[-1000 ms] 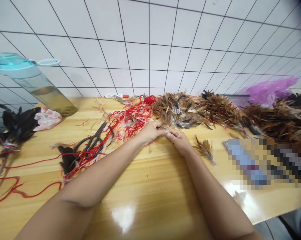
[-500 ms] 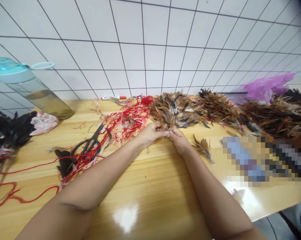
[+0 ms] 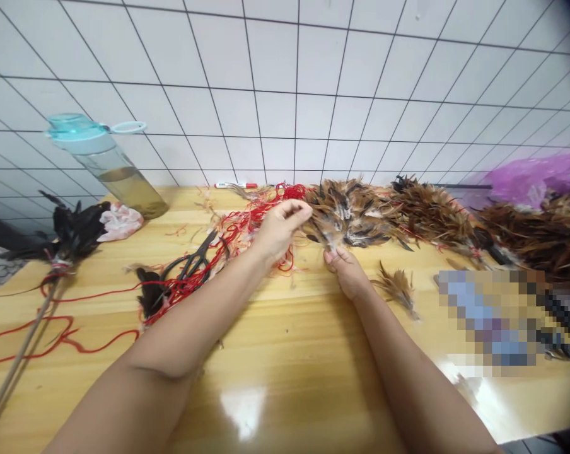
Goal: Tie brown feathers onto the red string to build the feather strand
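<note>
My right hand (image 3: 345, 270) pinches a brown feather tuft (image 3: 333, 238) at the near edge of the feather pile (image 3: 355, 200), my left hand (image 3: 282, 228) in a pinch, whether on anything I cannot tell, red string (image 3: 292, 192) behind.

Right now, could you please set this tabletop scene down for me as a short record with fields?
Surface: wooden table
Left grip: raised beside the red strings, fingers curled; whether it holds anything is unclear
Right grip: pinching the base of a feather tuft
Beyond the hands: brown feather pile
Left side: scissors, black feathers bound to a stick, bottle with a blue lid
Right side: loose brown feather bunch, purple bag
</note>
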Demonstrator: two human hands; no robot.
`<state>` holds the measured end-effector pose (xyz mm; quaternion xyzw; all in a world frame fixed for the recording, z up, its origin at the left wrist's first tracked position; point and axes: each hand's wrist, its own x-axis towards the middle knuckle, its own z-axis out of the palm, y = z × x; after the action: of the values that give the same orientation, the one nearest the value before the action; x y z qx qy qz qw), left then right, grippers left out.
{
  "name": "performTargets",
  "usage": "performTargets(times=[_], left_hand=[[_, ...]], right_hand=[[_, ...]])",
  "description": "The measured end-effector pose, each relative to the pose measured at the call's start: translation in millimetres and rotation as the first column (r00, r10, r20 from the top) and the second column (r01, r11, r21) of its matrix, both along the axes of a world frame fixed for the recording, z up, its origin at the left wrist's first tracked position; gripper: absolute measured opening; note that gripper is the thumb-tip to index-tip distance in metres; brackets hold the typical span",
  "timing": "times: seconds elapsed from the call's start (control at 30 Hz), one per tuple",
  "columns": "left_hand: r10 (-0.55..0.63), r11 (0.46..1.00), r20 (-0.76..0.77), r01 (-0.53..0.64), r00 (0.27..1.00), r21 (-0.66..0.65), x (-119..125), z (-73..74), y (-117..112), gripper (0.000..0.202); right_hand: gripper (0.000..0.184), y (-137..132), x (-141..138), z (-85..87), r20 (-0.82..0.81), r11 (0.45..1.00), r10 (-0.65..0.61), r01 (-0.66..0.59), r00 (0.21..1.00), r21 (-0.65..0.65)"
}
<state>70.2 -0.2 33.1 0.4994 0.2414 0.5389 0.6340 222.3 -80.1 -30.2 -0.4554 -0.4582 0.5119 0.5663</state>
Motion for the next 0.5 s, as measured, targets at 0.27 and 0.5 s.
performTargets(times=[0.27, 0.5], left_hand=[[0.345, 0.931, -0.164, -0.315, 0.924, 0.182, -21.0, -8.6, 30.6, 0.012], [0.314, 0.833, -0.761, 0.219, 0.568, 0.507, -7.6, -25.2, 7.8, 0.013]], right_hand=[[0.028, 4.8, 35.4, 8.8, -0.353, 0.971, -0.231, 0.24, 0.907, -0.018], [0.03, 7.1, 55.3, 2.1, -0.423, 0.924, -0.357, 0.382, 0.833, -0.028]])
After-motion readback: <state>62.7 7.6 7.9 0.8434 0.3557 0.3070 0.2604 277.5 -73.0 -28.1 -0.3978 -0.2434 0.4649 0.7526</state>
